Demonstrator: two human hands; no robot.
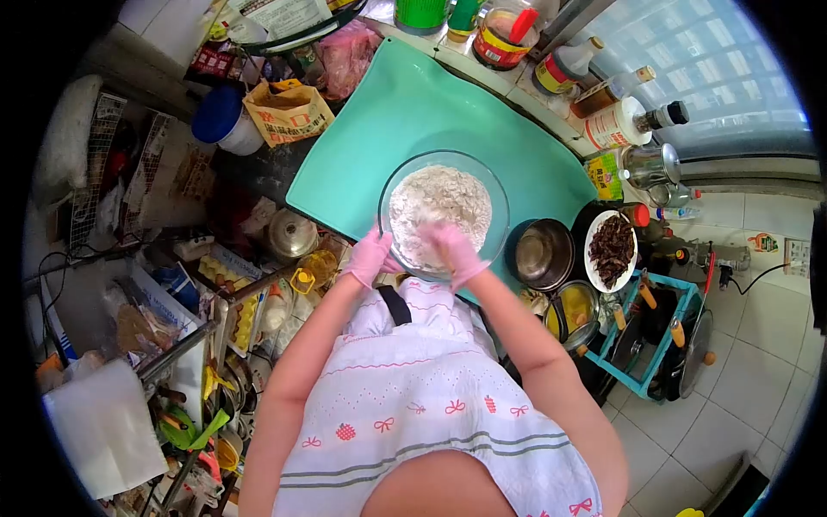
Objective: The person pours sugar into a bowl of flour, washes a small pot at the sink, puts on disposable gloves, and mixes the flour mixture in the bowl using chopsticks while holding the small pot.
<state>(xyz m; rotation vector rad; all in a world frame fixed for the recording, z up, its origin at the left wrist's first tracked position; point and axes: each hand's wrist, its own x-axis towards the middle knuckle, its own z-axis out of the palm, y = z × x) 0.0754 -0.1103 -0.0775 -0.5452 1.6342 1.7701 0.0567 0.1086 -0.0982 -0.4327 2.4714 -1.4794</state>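
A clear glass bowl [502, 194] stands on a turquoise mat [345, 164], holding loose white flour [448, 196]. My left hand [374, 258], in a pink glove, grips the bowl's near left rim. My right hand [454, 254], gloved in pink too, reaches over the near right rim into the flour. Its fingers are smeared by motion and partly hidden, so I cannot make out whether they hold anything.
Right of the bowl are a dark pot [544, 254], a white plate of dark dried food [611, 250] and a pan with yellow liquid [575, 312]. Bottles and jars [564, 67] line the back ledge. A paper bag [287, 112] and blue-lidded tub [226, 121] stand left.
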